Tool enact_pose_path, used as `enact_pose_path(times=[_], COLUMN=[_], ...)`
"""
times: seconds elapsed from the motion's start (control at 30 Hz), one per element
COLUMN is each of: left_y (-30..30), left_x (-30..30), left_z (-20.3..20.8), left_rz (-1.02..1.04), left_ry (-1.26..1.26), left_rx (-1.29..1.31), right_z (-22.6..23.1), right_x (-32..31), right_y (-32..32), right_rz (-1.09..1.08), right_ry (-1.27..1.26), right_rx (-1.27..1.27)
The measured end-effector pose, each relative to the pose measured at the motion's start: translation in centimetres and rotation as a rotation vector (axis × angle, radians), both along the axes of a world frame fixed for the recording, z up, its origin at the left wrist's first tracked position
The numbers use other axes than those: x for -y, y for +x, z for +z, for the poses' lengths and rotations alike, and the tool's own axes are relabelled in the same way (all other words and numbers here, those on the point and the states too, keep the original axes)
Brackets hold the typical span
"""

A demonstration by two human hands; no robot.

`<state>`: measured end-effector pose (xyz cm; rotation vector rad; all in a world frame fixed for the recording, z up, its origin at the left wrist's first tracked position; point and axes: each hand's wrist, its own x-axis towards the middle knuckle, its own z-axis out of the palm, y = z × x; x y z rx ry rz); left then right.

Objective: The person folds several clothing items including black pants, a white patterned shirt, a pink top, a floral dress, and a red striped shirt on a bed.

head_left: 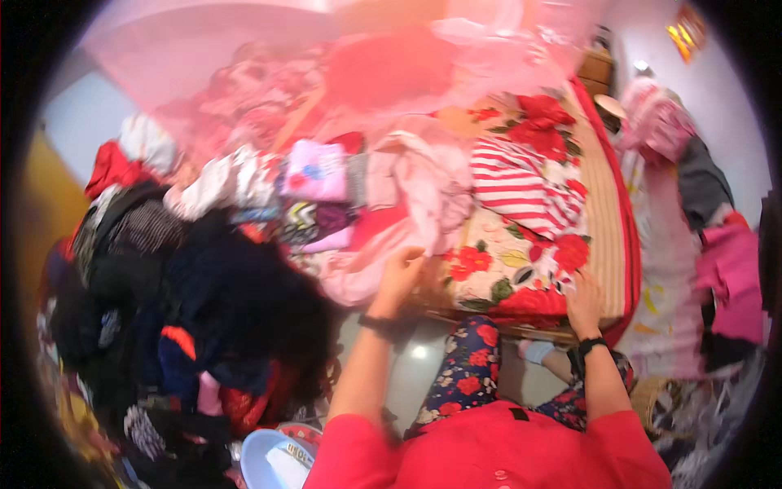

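Observation:
My left hand [401,277] is at the lower edge of a pale pink garment [428,187] spread on the bed; its fingers are blurred, and I cannot tell whether they grip the cloth. Farther right, my right hand [583,300] rests at the front edge of the floral bedding [489,273], its blurred fingers stretched out toward the red flowers. Between and beyond the hands, a red-and-white striped garment [521,186] lies loosely bunched on the bedding. Left of the pink garment sits a group of folded clothes, with a lilac printed top [316,169] uppermost.
A large dark heap of clothes [220,285] fills the left side. A light blue basin [262,456] stands at the lower left. Sheer pink netting [391,69] hangs over the bed's far side. More clothes, including a bright pink garment [729,265], lie at right.

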<state>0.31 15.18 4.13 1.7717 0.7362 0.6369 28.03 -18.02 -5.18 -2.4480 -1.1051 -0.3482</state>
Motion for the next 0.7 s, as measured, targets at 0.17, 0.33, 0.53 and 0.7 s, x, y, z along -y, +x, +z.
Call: enact_pose_path(times=[0.17,0.33,0.53,0.7], left_y=[5.1,13.2,23.3,28.8], left_x=[2.5,4.6,6.2,10.3], left_z=[-2.8,-4.5,-5.0,-4.3], left_rz=[-0.134,-0.266,-0.121,-0.064], left_ry=[-0.116,0.032,0.423,0.846], left_rx=[-0.078,-0.099,-0.144,-0.366], right_z=[0.3,-0.5,-0.4,-0.3], right_x=[0.0,1.1,-0.1,0.7], right_y=[2.3,3.2,2.4,2.7], right_rz=[-0.449,-0.507,-0.505,-0.491], right_ry=[-0.036,-0.014,-0.01,0.026], right_rx=[-0.043,0.065,0.07,0.08])
